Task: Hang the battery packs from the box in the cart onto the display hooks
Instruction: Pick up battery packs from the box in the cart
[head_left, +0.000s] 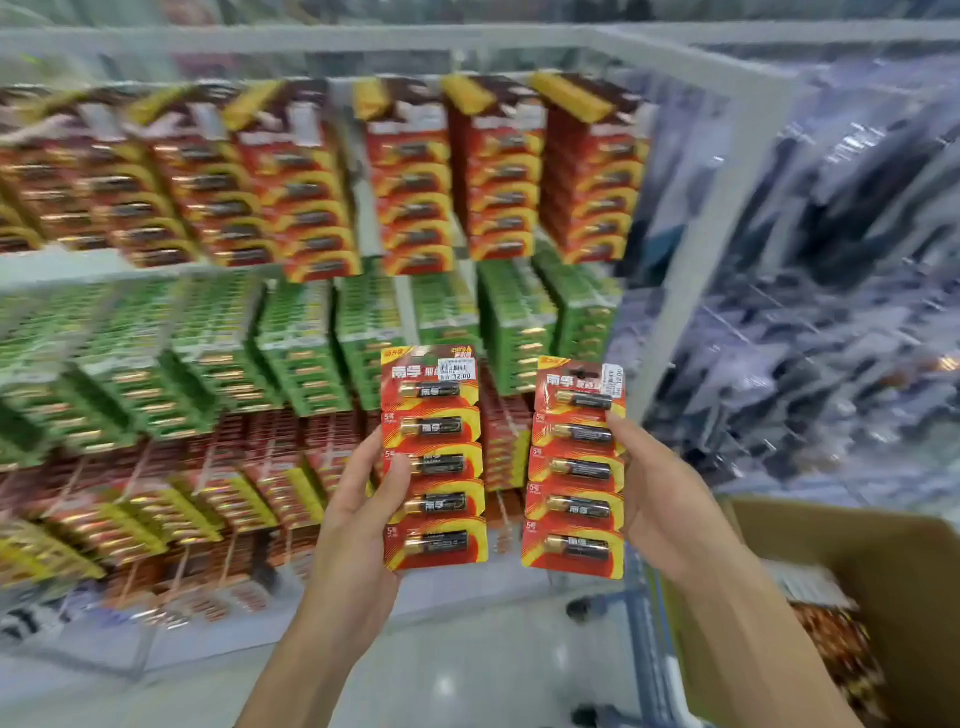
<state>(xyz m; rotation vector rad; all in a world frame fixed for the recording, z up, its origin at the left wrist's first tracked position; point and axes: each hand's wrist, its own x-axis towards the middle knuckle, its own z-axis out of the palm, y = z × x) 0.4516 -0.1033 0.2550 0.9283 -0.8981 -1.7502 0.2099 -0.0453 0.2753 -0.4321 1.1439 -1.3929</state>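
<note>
While left hand grips left pack, right hand grips right pack | 2 packs | 5 batteries each | 1 box

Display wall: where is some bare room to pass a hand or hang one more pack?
Clearest gap: the white backing between two stacks of the top red row, above the pack in the left hand. The white strip under that row at left is bare too. The green row and the lower red rows are crowded, stack against stack.

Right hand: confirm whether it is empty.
No, the right hand grips a red strip of battery packs by its edge, thumb on the front.
</note>
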